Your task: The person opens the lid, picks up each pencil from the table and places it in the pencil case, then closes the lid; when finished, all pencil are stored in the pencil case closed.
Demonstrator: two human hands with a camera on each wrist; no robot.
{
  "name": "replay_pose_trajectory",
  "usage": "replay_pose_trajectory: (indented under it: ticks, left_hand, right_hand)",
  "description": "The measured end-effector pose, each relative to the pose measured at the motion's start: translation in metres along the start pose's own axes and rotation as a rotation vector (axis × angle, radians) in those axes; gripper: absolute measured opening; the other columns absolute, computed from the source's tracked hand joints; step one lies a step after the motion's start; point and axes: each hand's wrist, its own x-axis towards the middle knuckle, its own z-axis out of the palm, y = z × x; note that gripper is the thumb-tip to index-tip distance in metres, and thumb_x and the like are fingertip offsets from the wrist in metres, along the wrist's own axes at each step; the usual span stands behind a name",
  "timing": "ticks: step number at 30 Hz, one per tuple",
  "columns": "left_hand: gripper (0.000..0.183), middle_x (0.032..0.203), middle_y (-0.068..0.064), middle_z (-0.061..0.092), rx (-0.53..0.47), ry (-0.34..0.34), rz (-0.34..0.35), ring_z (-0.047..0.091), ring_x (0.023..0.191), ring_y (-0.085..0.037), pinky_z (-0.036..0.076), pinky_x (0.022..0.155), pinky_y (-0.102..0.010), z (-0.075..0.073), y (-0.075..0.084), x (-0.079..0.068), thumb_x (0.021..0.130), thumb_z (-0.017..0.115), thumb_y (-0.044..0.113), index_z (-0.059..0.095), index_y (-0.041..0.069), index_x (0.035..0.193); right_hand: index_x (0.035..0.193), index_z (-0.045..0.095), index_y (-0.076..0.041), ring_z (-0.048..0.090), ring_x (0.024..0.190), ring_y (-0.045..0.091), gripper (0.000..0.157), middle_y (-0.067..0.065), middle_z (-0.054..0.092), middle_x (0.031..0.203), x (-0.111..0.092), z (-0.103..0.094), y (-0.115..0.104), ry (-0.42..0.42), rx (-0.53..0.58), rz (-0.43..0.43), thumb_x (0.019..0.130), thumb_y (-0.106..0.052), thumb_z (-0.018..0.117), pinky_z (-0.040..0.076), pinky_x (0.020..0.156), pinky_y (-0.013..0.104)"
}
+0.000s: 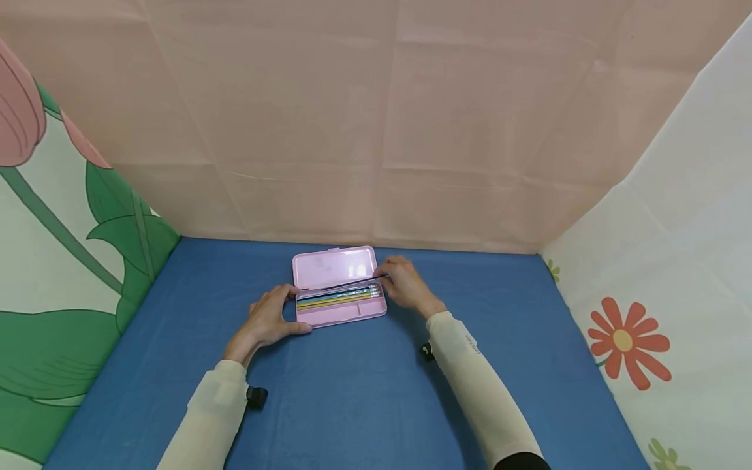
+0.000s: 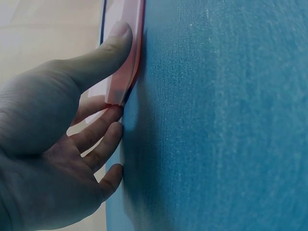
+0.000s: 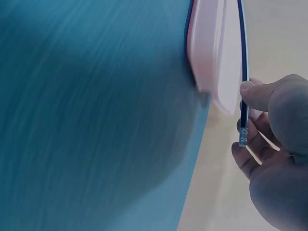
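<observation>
A pink pencil case (image 1: 346,316) lies on the blue cloth, its lid (image 1: 333,269) folded back toward the wall. Several pencils (image 1: 337,300), yellow and bluish ones among them, lie side by side in the tray. My left hand (image 1: 267,318) grips the case's left end, thumb at the front side and fingers toward the back, as the left wrist view also shows. Above the case's right end, my right hand (image 1: 405,284) pinches a dark pencil (image 3: 244,62) near its silvery end between thumb and fingers. In the head view, that pencil slants over the back of the tray.
Blue cloth (image 1: 346,398) covers the table around the case. Behind it rises a beige hanging sheet (image 1: 364,130). Printed panels stand at both sides, with green leaves (image 1: 59,356) on the left and a red flower (image 1: 628,343) on the right.
</observation>
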Motion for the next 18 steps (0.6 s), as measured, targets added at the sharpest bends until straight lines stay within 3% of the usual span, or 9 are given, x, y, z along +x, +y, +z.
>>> replay_pose_trajectory:
  ticks: [5, 18]
  left_hand:
    - [0.081, 0.157, -0.028, 0.062, 0.007, 0.001, -0.002, 0.054, 0.145, -0.051, 0.031, 0.119, -0.077, 0.000, 0.000, 0.000, 0.086, 0.101, 0.036, 0.060, 0.005, 0.149]
    - [0.083, 0.161, -0.029, 0.059, -0.007, -0.001, -0.005, 0.052, 0.148, -0.052, 0.029, 0.120, -0.076, 0.000, 0.000, 0.000, 0.086, 0.102, 0.035, 0.060, 0.005, 0.151]
  right_hand:
    - [0.113, 0.085, -0.004, 0.072, 0.116, 0.034, 0.014, 0.013, 0.080, 0.117, 0.010, 0.010, -0.011, -0.012, -0.001, -0.047, 0.105, 0.000, 0.074, 0.056, 0.113, 0.054]
    - [0.111, 0.086, -0.006, 0.073, 0.107, 0.030, 0.011, 0.010, 0.079, 0.108, 0.025, 0.027, -0.027, -0.011, -0.030, -0.121, 0.104, -0.004, 0.078, 0.058, 0.103, 0.049]
